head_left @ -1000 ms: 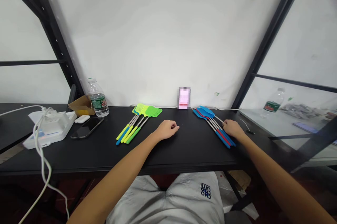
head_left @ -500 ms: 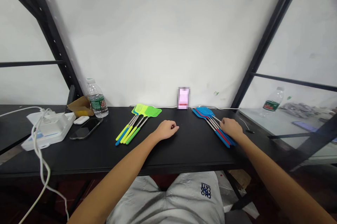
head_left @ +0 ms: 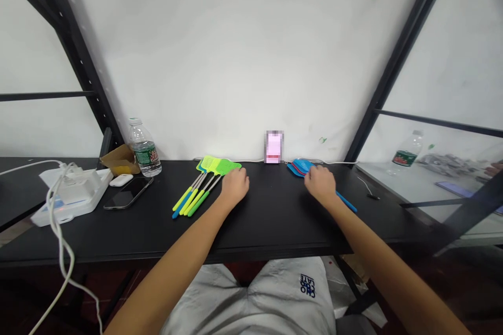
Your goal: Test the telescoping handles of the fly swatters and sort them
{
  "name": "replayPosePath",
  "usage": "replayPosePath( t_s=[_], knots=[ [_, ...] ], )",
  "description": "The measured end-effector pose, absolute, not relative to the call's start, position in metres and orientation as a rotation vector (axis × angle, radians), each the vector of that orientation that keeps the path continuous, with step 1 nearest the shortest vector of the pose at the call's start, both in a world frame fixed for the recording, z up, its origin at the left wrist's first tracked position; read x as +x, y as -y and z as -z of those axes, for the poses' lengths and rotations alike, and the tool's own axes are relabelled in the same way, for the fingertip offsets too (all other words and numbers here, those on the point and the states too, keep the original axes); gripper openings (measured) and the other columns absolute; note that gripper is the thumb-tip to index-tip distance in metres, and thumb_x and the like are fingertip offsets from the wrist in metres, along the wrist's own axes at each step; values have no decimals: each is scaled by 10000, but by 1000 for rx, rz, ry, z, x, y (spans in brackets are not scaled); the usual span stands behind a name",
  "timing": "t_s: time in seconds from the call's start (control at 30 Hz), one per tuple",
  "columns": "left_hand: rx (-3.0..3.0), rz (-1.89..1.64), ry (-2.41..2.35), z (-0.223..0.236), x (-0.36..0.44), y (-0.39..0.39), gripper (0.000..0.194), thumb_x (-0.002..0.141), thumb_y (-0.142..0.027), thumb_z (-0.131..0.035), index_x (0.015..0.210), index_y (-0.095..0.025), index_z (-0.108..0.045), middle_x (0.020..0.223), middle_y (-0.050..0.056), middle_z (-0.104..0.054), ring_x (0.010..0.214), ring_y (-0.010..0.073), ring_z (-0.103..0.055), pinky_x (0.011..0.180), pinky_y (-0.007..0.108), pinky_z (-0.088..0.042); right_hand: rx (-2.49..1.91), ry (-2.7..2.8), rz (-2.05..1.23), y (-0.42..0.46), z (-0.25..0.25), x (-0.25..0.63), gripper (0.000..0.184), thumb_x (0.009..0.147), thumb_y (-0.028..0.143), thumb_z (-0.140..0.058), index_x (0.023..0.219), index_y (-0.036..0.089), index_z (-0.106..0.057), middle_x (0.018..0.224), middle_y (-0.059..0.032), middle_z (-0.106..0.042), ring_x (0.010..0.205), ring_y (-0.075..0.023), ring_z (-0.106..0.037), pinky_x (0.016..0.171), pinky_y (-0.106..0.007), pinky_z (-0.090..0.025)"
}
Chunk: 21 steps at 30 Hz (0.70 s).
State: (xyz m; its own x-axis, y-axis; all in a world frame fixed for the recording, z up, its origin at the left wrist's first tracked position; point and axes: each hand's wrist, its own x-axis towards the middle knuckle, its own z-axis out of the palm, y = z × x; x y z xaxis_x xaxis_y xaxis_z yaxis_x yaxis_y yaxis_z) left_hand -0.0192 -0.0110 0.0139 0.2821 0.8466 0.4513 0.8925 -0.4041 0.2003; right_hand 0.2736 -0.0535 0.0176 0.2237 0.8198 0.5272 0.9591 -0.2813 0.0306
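On the left of the black table several fly swatters lie fanned out, with yellow-green, blue and green handles; the green fly swatter (head_left: 228, 166) is nearest my left hand (head_left: 236, 186). That hand's fingers curl down at the right edge of the green head, and their tips are hidden. At the right lies a stack of blue fly swatters (head_left: 299, 166) with a red one between. My right hand (head_left: 320, 184) is closed over their shafts, just below the heads. One blue handle (head_left: 346, 202) sticks out behind it; my hand and forearm cover the other handles.
A phone (head_left: 274, 147) with a lit screen stands against the wall. Left on the table are a water bottle (head_left: 146, 151), a cardboard box (head_left: 121, 160), a white case (head_left: 121, 180), a dark phone (head_left: 129, 192) and a white power strip (head_left: 66, 214) with cables.
My left hand has moved left and away from me, up to the green swatter's head. My right hand has slid left along the swatters toward the blue heads. One blue handle now lies further right.
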Motion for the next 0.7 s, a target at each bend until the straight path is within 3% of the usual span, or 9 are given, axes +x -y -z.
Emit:
replayPosePath(
  t_s=[0.17, 0.37, 0.7],
  knots=[
    [-1990, 630, 1952, -20, -48, -3, 306, 855, -159, -416, 1081, -105, -614, 1108, 218, -584, 1075, 341, -510, 866, 424, -377, -1888, 1885, 425, 29, -15, 189, 244, 937, 244, -427, 909, 138, -645, 953, -152, -632, 914, -252, -567, 792, -334, -373],
    [-2006, 368, 2125, -14, -61, -13, 323, 836, -177, -441, 1059, -103, -663, 1120, 229, -618, 1100, 363, -528, 875, 435, -382, -1699, 2027, 247, 12, 7, 114, 190, 920, 229, -459, 872, 166, -631, 959, -119, -625, 921, -230, -540, 804, -316, -381],
    [-2248, 255, 2109, -18, -51, -11, 300, 828, -222, -495, 1052, -140, -677, 1089, 209, -667, 1016, 314, -640, 821, 380, -470, -1682, 1731, -284, -4, 12, 168, 224, 874, 299, -501, 725, 196, -632, 762, -29, -670, 730, -158, -587, 634, -236, -381]
  ],
)
